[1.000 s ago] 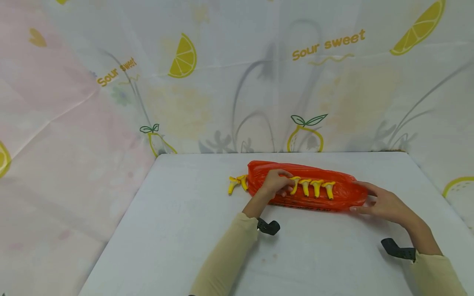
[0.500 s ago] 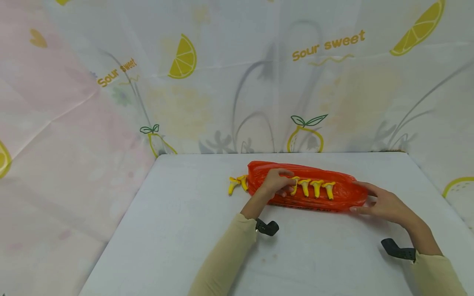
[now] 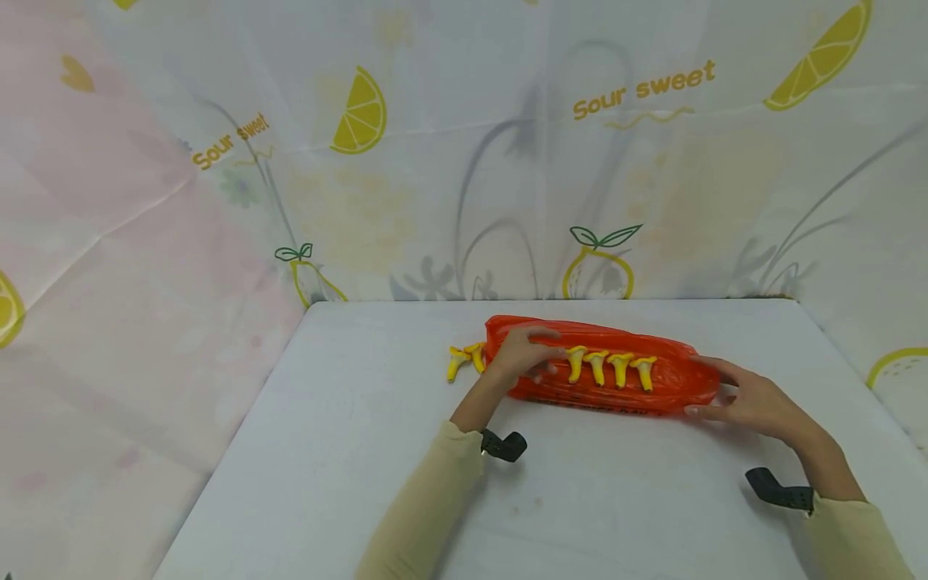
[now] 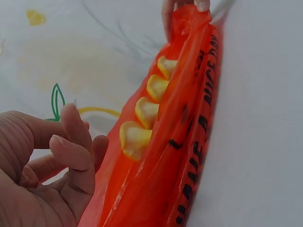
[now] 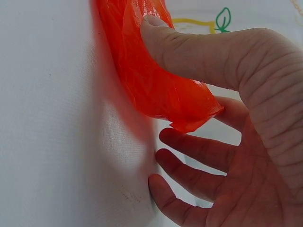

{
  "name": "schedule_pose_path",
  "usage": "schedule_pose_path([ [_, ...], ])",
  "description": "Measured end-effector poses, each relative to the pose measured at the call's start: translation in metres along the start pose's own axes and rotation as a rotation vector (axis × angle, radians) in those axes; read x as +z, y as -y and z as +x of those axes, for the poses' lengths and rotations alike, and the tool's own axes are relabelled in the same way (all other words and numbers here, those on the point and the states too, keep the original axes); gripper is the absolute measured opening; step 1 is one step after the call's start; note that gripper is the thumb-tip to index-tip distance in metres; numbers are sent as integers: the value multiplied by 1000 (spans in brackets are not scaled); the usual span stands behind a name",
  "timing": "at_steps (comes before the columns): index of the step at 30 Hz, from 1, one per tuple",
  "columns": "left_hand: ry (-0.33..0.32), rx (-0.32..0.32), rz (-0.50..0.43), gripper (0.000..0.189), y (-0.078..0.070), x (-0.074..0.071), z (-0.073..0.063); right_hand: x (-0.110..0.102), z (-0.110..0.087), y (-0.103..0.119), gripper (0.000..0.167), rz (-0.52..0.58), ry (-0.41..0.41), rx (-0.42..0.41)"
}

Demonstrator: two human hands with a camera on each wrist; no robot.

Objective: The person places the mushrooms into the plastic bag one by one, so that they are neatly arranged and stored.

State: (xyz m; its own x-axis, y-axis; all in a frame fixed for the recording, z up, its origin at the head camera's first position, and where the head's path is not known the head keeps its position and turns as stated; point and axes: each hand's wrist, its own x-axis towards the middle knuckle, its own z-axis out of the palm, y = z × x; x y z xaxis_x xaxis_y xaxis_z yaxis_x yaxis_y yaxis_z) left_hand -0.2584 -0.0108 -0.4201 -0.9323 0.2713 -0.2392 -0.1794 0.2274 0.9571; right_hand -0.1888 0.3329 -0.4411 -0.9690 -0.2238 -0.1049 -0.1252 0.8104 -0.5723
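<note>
A long red plastic bag (image 3: 616,400) with black print lies across the back of the table. Several yellow trumpet-shaped mushrooms (image 3: 598,368) lie in a row on it, stems toward the near side. Over the bag's left part hovers my left hand (image 3: 518,354), fingers loosely bent and holding nothing. In the left wrist view a gap separates its fingertips from the nearest mushroom (image 4: 135,140). My right hand (image 3: 761,407) pinches the bag's right end between thumb and forefinger; the right wrist view shows the thumb on the red film (image 5: 151,85) and the other fingers apart below.
Two more yellow mushrooms (image 3: 457,362) lie on the white table (image 3: 348,451) just left of the bag. Behind the table hangs a pale curtain (image 3: 435,201) printed with lemons. A black wrist-worn device (image 3: 503,445) sits at the left cuff, another (image 3: 779,489) at the right.
My left hand has let go of the leftmost mushroom in the row and drawn back to the left, uncovering it. The right hand and the bag have stayed in place.
</note>
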Motion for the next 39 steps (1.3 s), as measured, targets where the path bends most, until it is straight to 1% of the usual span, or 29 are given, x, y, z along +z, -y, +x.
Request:
schedule_pose_path([
  [4,21,17,-4,37,2,-10,-2,0,0,0,92,-5,2,3],
  [9,-2,0,-2,37,2,-20,-5,-1,-1,0,92,-17,8,10],
  [12,-11,0,6,37,2,-25,-7,-1,-1,1,91,-21,8,10],
  [19,6,33,15,40,4,-36,-10,-1,-1,2,91,-25,5,8],
  [25,15,28,17,44,4,-44,-14,-1,-1,3,91,-23,7,9],
  [31,-4,42,18,42,5,-55,-18,-1,-1,2,91,-27,6,13],
  [34,-7,32,13,43,7,-61,-19,-1,-1,3,92,-23,7,20],
  [39,-25,23,40,43,11,-72,-20,-1,-1,2,94,-29,11,34],
])
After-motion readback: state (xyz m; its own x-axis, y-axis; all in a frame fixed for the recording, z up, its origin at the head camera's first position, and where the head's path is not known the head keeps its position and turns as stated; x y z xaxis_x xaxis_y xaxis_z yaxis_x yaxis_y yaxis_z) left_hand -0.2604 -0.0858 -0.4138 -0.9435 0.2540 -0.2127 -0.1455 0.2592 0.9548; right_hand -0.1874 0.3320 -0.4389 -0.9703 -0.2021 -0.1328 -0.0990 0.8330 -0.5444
